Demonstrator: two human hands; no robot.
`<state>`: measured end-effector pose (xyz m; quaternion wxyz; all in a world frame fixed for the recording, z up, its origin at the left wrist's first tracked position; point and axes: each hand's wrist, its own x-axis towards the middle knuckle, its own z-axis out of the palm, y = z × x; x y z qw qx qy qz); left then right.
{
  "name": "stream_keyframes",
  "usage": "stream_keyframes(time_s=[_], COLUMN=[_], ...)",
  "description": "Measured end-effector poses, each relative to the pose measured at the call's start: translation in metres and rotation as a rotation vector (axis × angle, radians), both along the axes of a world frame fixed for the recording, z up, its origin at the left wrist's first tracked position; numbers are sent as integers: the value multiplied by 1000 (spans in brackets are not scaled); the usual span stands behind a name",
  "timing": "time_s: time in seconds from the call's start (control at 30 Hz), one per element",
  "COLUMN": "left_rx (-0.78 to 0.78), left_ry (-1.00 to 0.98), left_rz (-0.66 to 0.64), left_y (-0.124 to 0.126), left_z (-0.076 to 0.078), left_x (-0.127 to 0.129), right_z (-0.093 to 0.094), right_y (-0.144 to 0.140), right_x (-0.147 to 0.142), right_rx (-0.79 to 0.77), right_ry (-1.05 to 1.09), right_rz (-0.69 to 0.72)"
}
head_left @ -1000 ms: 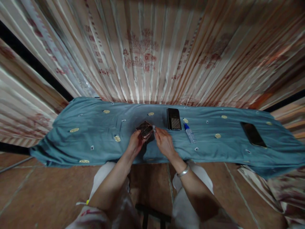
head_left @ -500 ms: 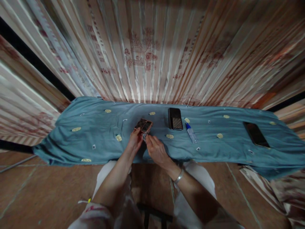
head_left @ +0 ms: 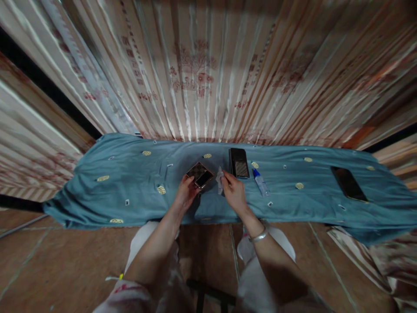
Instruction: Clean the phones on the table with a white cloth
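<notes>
My left hand grips a small dark gold-rimmed device by its near-left edge. A checkered panel and a glossy black panel show on its upper face; it looks like a folded phone. To its right, my right hand pinches a crumpled whitish tissue or cloth between thumb and fingers. A gap separates the tissue from the device. Just beyond my right hand lies a dark phone-like stack with a patterned lower panel.
A blue cloth with yellow and white motifs covers the long table. Right of the stack lies a clear bottle with a blue cap. A black phone rests at far right. A pleated curtain hangs behind the table.
My right hand has moved away from the device to the right, and the tissue shows more fully in it. The device has turned in my left hand.
</notes>
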<state>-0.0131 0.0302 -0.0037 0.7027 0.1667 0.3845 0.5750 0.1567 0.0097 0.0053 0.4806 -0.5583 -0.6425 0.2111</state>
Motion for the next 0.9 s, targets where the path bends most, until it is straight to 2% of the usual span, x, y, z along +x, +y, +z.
stream_keyframes(time_s=[0.07, 0.17, 0.3, 0.5, 0.63, 0.7, 0.8, 0.9], left_rx=[47, 118, 140, 213, 253, 233, 206, 281], left_ry=[15, 78, 236, 465, 565, 533, 378, 300], left_rz=[-26, -76, -143, -189, -264, -251, -198, -202], left_y=[-3, -8, -11, -9, -7, -7, -6, -7], left_z=[0, 0, 0, -1, -4, -4, -5, -6], left_x=[2, 8, 12, 6, 3, 2, 3, 8], right_z=[-3, -10, -15, -16, -18, -20, -26, -30], right_y=[3, 4, 5, 11, 9, 10, 16, 24], right_x=[3, 1, -1, 2, -3, -6, -8, -9], right_rx=[-54, -123, -135, -239, -344, -373, -402, -478], right_ry=[34, 75, 151, 390, 476, 558, 839, 1109], right_rz=[-3, 65, 89, 155, 223, 187, 61, -51])
